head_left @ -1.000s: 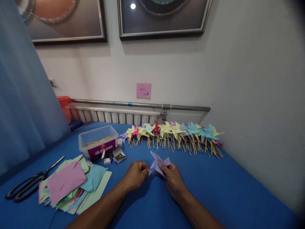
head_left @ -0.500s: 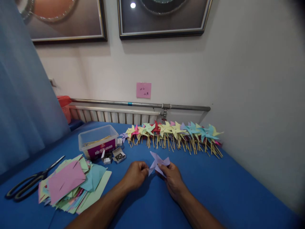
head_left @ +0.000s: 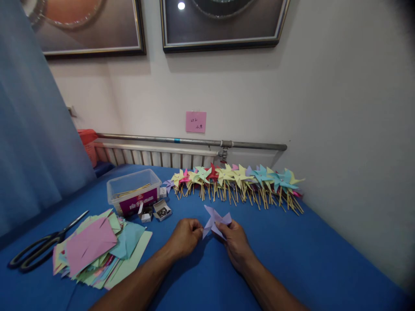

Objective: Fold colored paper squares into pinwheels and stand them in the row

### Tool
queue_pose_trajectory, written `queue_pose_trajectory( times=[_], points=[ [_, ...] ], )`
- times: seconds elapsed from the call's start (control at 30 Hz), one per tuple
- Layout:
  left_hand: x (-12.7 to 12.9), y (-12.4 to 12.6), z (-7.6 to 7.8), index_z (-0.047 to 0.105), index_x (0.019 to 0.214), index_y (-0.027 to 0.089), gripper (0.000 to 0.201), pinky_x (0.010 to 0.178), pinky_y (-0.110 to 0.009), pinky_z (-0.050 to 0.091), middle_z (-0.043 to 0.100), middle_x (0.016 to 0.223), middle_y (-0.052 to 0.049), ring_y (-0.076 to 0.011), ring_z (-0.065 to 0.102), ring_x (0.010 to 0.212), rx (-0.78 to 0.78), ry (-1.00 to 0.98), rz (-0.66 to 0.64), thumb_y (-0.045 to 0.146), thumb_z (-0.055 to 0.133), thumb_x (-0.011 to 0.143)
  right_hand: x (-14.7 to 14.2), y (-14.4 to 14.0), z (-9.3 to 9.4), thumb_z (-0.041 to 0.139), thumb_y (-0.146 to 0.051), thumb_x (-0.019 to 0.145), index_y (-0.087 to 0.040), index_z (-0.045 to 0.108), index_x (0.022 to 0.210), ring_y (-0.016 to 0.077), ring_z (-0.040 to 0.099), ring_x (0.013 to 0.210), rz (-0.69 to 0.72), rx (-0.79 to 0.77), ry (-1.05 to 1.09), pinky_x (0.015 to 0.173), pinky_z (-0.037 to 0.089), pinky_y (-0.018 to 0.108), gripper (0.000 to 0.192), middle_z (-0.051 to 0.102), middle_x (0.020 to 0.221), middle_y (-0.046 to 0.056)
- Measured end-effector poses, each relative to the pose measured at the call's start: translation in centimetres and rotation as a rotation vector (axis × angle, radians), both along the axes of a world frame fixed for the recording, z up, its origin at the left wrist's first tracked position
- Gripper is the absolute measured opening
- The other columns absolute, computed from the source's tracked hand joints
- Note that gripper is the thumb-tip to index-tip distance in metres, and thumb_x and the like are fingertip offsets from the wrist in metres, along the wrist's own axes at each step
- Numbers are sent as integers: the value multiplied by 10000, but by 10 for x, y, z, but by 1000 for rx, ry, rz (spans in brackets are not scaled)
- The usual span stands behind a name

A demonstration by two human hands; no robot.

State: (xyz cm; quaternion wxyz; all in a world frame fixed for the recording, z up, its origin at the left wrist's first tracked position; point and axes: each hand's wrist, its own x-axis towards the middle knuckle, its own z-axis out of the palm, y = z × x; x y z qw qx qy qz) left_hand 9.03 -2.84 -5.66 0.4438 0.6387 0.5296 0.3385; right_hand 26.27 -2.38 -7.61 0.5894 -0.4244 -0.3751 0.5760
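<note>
A lavender paper pinwheel (head_left: pixel 212 218), its blades folded in to the middle, is held above the blue table. My right hand (head_left: pixel 236 244) pinches it, with the thumb pressed near its centre. My left hand (head_left: pixel 186 236) is closed at the pinwheel's left side, fingertips beside the lower left blade. Whether those fingertips grip the blade's tip or some small thing is too fine to make out. Beyond my hands lies a long row of finished pinwheels (head_left: pixel 240 175) on wooden sticks, in yellow, blue, green, red and purple.
To the left lie a pile of cut coloured paper (head_left: pixel 92 246) and black-handled scissors (head_left: pixel 48 244). Behind them stands a clear plastic tub (head_left: pixel 132 194) with sticks inside. Small open boxes, one with metal pins (head_left: pixel 162 212), sit by it. A wall (head_left: pixel 350 151) bounds the right side.
</note>
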Motion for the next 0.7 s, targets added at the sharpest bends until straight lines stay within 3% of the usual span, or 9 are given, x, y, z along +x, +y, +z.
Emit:
queue_pose_trajectory(
  times=[0.7],
  points=[
    [4, -5, 6, 603, 692, 163, 153, 496, -223, 266, 490, 567, 35, -101, 399, 525, 33, 51, 9, 247, 512, 783, -1, 2, -3, 811, -329, 636, -179, 698, 840, 195, 655, 675, -40, 11, -18, 684, 505, 299, 278, 738, 756, 13]
  ],
)
